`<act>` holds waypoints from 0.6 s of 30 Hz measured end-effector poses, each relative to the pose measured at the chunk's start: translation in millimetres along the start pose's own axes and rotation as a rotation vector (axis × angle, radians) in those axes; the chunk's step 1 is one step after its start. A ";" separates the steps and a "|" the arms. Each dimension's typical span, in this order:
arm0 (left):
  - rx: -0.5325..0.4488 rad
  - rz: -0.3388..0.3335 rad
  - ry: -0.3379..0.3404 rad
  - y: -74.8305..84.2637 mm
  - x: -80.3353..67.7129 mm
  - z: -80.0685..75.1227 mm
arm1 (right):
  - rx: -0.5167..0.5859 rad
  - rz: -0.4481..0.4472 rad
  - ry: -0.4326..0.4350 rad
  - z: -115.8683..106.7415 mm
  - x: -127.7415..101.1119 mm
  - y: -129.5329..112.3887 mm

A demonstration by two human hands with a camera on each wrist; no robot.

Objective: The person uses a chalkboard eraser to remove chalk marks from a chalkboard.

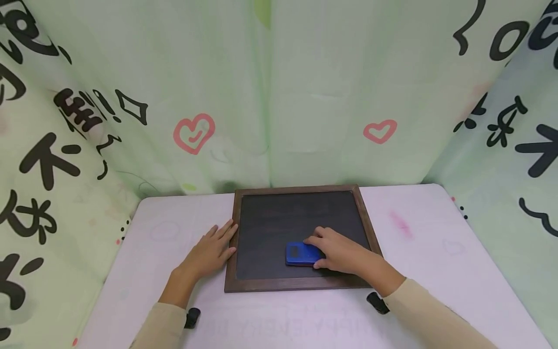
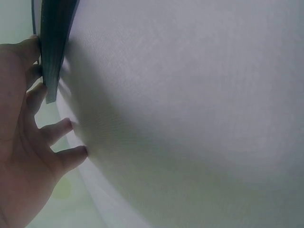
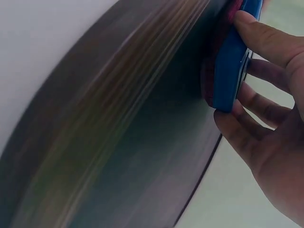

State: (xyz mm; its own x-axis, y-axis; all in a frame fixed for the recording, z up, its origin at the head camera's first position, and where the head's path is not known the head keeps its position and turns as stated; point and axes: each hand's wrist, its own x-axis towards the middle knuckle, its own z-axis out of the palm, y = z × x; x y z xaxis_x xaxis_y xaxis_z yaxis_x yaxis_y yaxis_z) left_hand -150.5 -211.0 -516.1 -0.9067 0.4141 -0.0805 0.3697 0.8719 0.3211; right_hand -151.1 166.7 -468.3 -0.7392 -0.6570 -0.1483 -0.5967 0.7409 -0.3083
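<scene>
A small blackboard [image 1: 279, 223] with a brown wooden frame lies on the table. My right hand [image 1: 342, 249] grips a blue eraser [image 1: 298, 254] against the lower part of the black surface, thumb on one side and fingers on the other. In the right wrist view the eraser [image 3: 228, 71] shows a dark reddish underside facing the board. My left hand [image 1: 208, 252] rests at the board's left edge with fingers spread. The left wrist view shows the thumb and nearest fingers of that hand [image 2: 28, 128] at the frame's side [image 2: 54, 47], the other fingertips touching the table.
The pale pink-white table [image 1: 183, 218] extends around the board, with a pink smudge [image 1: 401, 224] on its right part. Light green curtains [image 1: 314, 97] with black lettering and red hearts hang behind and at both sides. Dark wrist devices [image 1: 377, 303] sit under the beige sleeves [image 1: 429, 310].
</scene>
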 end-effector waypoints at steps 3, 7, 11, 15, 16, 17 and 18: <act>0.002 0.002 0.006 -1.0 -0.2 0.5 | -0.018 -0.028 -0.003 3.4 17.2 -13.8; 0.005 0.005 0.012 0.0 -0.3 1.4 | -0.035 -0.047 -0.027 5.8 37.0 -32.9; 0.000 0.004 0.013 0.5 -0.4 1.1 | -0.058 -0.068 -0.045 6.5 53.8 -50.3; -0.001 -0.001 0.012 -0.5 -0.4 1.0 | -0.097 -0.101 -0.040 10.0 67.3 -64.2; 0.002 -0.003 0.011 -1.0 -0.2 1.3 | -0.108 -0.105 -0.040 11.2 70.2 -67.6; 0.004 -0.005 0.011 -1.2 -0.2 1.3 | -0.124 -0.109 -0.042 12.4 72.9 -71.0; 0.007 -0.006 0.011 -1.5 -0.2 1.3 | -0.140 -0.114 -0.043 13.5 75.5 -74.2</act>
State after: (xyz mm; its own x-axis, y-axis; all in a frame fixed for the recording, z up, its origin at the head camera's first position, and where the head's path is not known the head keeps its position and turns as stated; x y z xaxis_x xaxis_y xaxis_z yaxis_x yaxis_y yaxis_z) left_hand -150.6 -212.0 -517.7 -0.9111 0.4060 -0.0717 0.3657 0.8762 0.3140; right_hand -158.4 60.2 -469.3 -0.6520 -0.7411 -0.1605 -0.7159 0.6713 -0.1917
